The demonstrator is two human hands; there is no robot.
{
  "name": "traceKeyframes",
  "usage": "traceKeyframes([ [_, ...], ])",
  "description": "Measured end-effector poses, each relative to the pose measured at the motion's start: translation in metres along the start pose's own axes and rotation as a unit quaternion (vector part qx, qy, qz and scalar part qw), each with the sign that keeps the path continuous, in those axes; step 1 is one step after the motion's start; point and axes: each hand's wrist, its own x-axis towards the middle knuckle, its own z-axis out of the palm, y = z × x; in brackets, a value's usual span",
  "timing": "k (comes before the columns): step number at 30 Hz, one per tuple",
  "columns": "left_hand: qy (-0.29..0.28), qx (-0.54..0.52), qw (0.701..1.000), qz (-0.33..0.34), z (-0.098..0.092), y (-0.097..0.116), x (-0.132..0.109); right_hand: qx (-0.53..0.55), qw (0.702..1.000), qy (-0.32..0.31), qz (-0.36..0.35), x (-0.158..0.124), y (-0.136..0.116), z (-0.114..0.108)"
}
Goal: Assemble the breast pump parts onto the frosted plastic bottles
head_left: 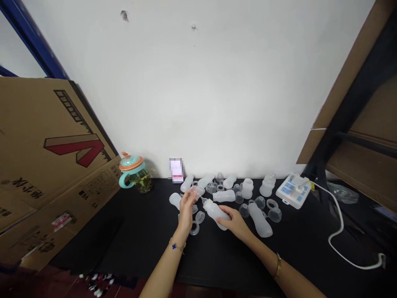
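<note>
Wrapped round a white, translucent bottle point(214, 211) is my right hand point(231, 221), which holds it tilted over the black table. A clear nipple point(204, 200) shows at the bottle's upper left end. My left hand point(187, 207) grips a clear cap point(197, 192) just up and left of that nipple, apart from it. Below my left hand lie a clear ring point(194, 228) and a small clear cap point(200, 217). Another white bottle point(260, 219) lies to the right of my right hand.
More bottles point(223, 196), caps and rings lie along the wall. A teal-lidded glass pitcher point(139, 176) stands at the left, near cardboard boxes point(56, 165). A blurred phone-like object point(176, 169) leans on the wall. At the right is a white power strip point(293, 190) with a cable point(341, 219).
</note>
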Motion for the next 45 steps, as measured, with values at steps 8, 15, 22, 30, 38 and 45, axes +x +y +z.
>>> traceKeyframes([
  [8, -0.032, 0.037, 0.999, -0.007, 0.002, -0.003, -0.003, -0.008, 1.000, 0.005, -0.003, 0.000, 0.000, 0.000],
  [15, -0.063, 0.048, 0.997, -0.014, 0.003, -0.007, -0.005, 0.001, 1.000, 0.006, -0.006, 0.000, -0.002, 0.000],
  [22, -0.085, 0.058, 0.995, -0.015, 0.007, -0.006, -0.008, 0.008, 1.000, 0.011, -0.003, -0.001, -0.004, -0.001],
  [30, -0.082, 0.056, 0.995, -0.016, 0.007, -0.004, -0.008, 0.017, 1.000, 0.019, -0.001, -0.001, -0.005, -0.001],
  [38, -0.088, 0.061, 0.994, -0.023, 0.008, -0.004, -0.009, 0.008, 1.000, 0.017, -0.004, -0.001, -0.007, -0.002],
  [45, -0.102, 0.057, 0.993, -0.024, 0.008, -0.005, -0.010, 0.009, 1.000, 0.015, -0.003, -0.001, -0.010, -0.002],
])
